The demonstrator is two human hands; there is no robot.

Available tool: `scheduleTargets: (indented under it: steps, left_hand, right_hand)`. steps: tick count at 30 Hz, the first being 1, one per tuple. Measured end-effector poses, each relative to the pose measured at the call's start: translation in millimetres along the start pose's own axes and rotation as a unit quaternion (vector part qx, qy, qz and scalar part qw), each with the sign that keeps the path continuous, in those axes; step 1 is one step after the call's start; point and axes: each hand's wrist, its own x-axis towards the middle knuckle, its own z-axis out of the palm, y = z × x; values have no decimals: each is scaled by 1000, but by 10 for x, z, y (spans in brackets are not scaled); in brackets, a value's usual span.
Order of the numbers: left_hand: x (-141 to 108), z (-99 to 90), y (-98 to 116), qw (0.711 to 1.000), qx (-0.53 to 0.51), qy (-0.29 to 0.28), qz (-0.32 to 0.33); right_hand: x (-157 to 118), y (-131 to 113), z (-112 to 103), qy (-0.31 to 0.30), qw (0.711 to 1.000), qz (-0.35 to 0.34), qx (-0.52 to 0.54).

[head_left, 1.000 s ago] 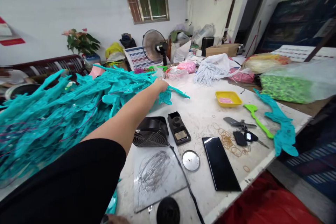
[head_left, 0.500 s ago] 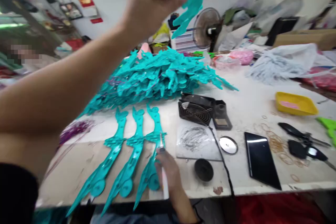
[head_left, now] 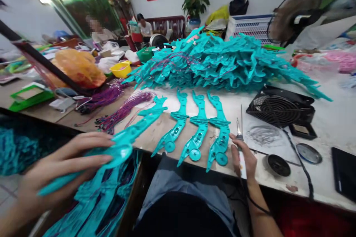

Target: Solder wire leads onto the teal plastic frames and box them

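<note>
My left hand (head_left: 72, 163) is closed round a teal plastic toy bow-shaped part (head_left: 144, 123) with a round disc near its lower end. It holds the part at the lower left, over a box of similar teal parts (head_left: 94, 203). Three more teal parts lie side by side on the table: the left one (head_left: 178, 122), the middle one (head_left: 200, 126) and the right one (head_left: 221, 127). My right hand (head_left: 249, 161) grips a soldering iron (head_left: 241, 159) by its pale handle, tip pointing up and away, just right of the row.
A large teal heap (head_left: 222, 63) stands behind the row. Purple wire bundles (head_left: 130, 107) lie to the left. Right are a black fan (head_left: 278, 105), a round black tin (head_left: 278, 165), a lid (head_left: 308, 153) and a dark tablet (head_left: 345, 170). Two people sit in the background.
My left hand has dropped from above the heap to the lower left, with a teal part in its grasp in both frames. The view has swung left. The soldering iron remains in my right hand.
</note>
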Motion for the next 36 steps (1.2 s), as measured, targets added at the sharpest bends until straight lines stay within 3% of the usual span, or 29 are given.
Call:
scheduleTargets:
  steps: [3,5,9,11,13,17,20,22,24,27,29,36]
  left_hand:
    - [-301,275,-384,999,-25,-20,18]
    - [-377,616,-698,998,-47,-41,28]
    - [-371,1247,-1209,986,-70,-85,125]
    - [-361,1411,-1352,976,-64,-109,177]
    - [-364,1461,-1442,966,-47,-145,207]
    - [-371,1375,-1549,966,-25,-186,176]
    - [-294,1392,-1544,991,-43,-124,12]
    - [-188,1524,-1484,989,-51,-80,-116]
    - [-72,1726,-1398,978,-58,-74,-187]
    - [47,1999,-1291,975,-86,-84,-187]
    - [74,2073,-1264,977,-105,-93,-160]
    - [141,2015,-1255,974,-83,-177,-112]
  right_hand:
    - [75,-119,14,-20,999,16,-32]
    - [141,-157,46,-30,999,0,-44]
    - [262,-132,144,-36,996,-57,-57]
    - [297,-123,186,-50,994,-66,-66]
    - [311,-133,214,-69,993,-57,-71]
    - [304,-133,247,-96,993,-34,-55]
    - [296,-53,288,-107,992,-39,-52]
    - [290,20,330,-119,990,-46,-63]
    - [279,83,375,-138,986,-54,-72]
    - [246,131,415,-159,983,-64,-72]
    - [224,135,410,-162,982,-63,-70]
    - [232,143,254,-186,979,-55,-66]
